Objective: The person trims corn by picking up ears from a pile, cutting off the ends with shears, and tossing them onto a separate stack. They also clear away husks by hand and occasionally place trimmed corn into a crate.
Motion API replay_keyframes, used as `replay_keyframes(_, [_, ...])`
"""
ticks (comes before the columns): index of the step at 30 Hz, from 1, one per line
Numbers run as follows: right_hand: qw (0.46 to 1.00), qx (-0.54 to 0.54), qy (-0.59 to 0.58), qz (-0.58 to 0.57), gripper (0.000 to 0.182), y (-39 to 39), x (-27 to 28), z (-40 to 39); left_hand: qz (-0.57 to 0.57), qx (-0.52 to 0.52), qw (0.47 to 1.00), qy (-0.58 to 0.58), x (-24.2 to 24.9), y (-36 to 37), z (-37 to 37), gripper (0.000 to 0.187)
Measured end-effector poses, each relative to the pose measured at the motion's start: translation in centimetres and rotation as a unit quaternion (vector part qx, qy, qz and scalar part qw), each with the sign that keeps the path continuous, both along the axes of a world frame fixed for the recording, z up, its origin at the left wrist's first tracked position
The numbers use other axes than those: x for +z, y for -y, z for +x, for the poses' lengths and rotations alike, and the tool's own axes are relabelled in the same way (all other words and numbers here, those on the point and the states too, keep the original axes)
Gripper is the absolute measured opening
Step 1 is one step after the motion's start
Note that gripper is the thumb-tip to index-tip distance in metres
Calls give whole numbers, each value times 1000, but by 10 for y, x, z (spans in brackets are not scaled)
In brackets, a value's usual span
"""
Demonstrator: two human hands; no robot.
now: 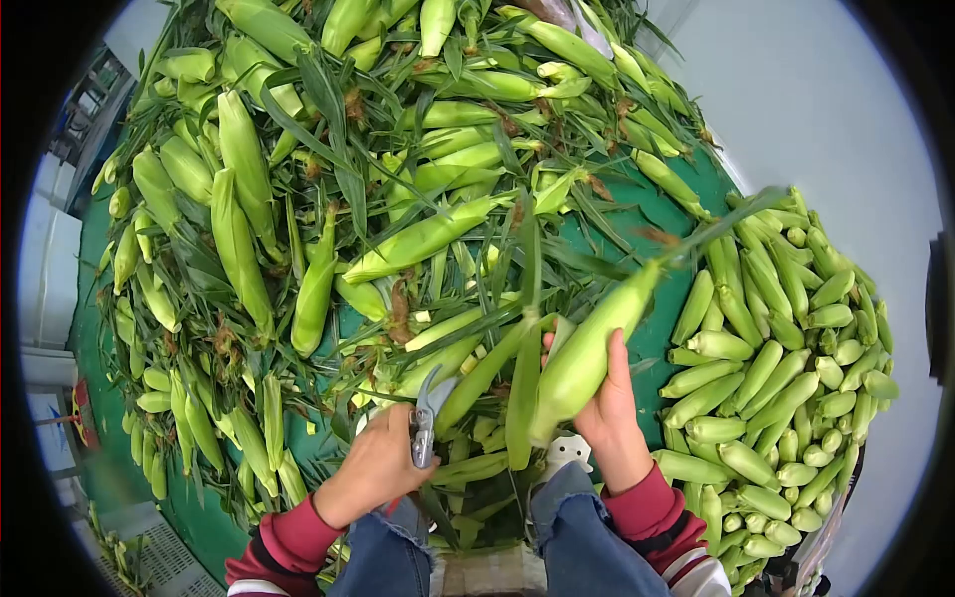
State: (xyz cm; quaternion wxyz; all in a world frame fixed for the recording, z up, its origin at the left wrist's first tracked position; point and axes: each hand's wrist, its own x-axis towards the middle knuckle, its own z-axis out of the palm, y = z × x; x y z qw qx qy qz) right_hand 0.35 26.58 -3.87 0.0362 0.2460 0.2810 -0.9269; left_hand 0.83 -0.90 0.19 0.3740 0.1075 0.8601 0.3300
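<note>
Corn [592, 360]: one plump, green, leafy-husked ear; rests in curled fingers of right hand [610, 413], above green tabletop [652, 373]. Shears [424, 423]: one curved-bladed, silver metal pair; sit gripped in closed left hand [378, 463].

Our count: 1 bare left hand [378, 460], 1 bare right hand [609, 423]. 1 pair of silver metal pruning shears with a curved blade [424, 423]. 1 plump, light-green, husk-wrapped corn ear [595, 360] in hand. 2 corn piles: 1 of long-leaved green ears with brown silks [239, 244], 1 of trimmed pale-green ears [761, 398]. We see dozens in each; overlap blocks an exact number. 2 dark-red sleeves [295, 537], 2 blue denim trouser legs [575, 532], 1 green flat work surface [649, 393].
</note>
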Motion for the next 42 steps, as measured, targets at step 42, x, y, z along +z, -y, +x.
replay_keyframes(42, [428,402,-164,793,73,-5,70,23,225,-52,970,-72,-17,-19,-14,71])
